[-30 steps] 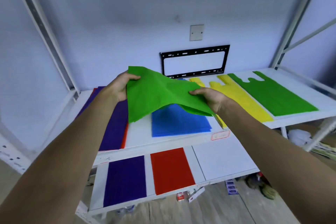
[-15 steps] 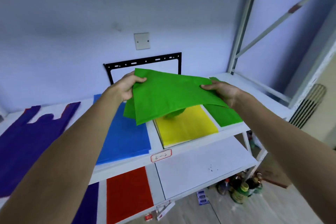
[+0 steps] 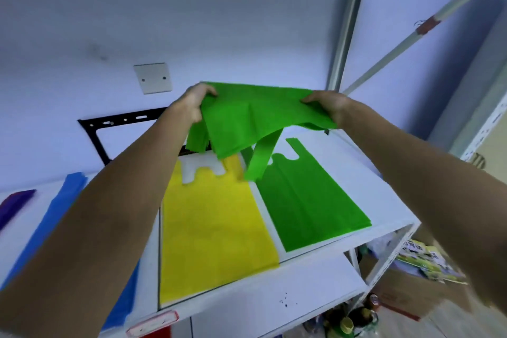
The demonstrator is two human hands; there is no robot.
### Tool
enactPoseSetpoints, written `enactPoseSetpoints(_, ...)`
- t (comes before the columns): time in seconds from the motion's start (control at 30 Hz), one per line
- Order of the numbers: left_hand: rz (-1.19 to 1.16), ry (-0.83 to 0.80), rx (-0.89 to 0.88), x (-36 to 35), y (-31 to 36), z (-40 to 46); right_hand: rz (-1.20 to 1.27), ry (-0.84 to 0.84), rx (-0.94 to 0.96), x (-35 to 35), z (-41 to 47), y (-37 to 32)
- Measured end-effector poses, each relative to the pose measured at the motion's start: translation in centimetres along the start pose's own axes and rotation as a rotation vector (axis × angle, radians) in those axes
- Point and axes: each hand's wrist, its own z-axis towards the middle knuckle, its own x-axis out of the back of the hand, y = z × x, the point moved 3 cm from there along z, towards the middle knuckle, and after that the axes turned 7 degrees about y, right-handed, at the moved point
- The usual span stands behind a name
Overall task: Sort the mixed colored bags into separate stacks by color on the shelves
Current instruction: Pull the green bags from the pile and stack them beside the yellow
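While the person holds a green bag (image 3: 247, 118) up in the air, lots of other bags lie flat on the white shelf (image 3: 343, 151). Far on the left peeks a purple bag (image 3: 16, 203), and next to it a blue stack (image 3: 55, 217), partly hidden by an arm. Then comes the left hand (image 3: 192, 103), with its fingers curled round the left edge of the held bag. Under that bag sits the yellow stack (image 3: 214, 230). The held bag sags a little in the middle, and one handle strap hangs down over the gap between yellow and green. Next, the green stack (image 3: 307, 200) lies flat, just beside the yellow one. The right hand (image 3: 329, 105) pinches the right edge of the held bag. I think the step now is to lay this bag on the green stack. To do it well, the hands should move it a bit more to the right, keep it pulled flat, and line up its edges and handles with the bag below. The dangling strap could fold under or land on the yellow, so it should go down slowly.
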Motion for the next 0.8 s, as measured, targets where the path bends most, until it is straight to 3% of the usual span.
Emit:
enactPoseSetpoints(0.1,-0.212,-0.022,-0.206,-3.2,2.6,1.5,0.113,0.000,0.225,2.2,2.4,-2.8)
enactPoseSetpoints(0.23,-0.234,-0.013,-0.300,-6.6,0.3,2.2,0.145,-0.016,0.273,5.6,4.7,-0.7)
enactPoseSetpoints(0.43,-0.119,0.076,-0.055,-10.3,-13.2,3.3,0.010,-0.038,0.013,10.4,7.8,11.1)
enactPoseSetpoints(0.6,0.222,0.127,0.203,-11.1,-24.6,2.2,-0.229,-0.056,-0.273,12.1,7.5,21.9)
enactPoseSetpoints(0.8,0.384,0.268,0.189,-11.7,-26.7,1.3,-0.279,-0.033,-0.292,12.4,7.9,25.2)
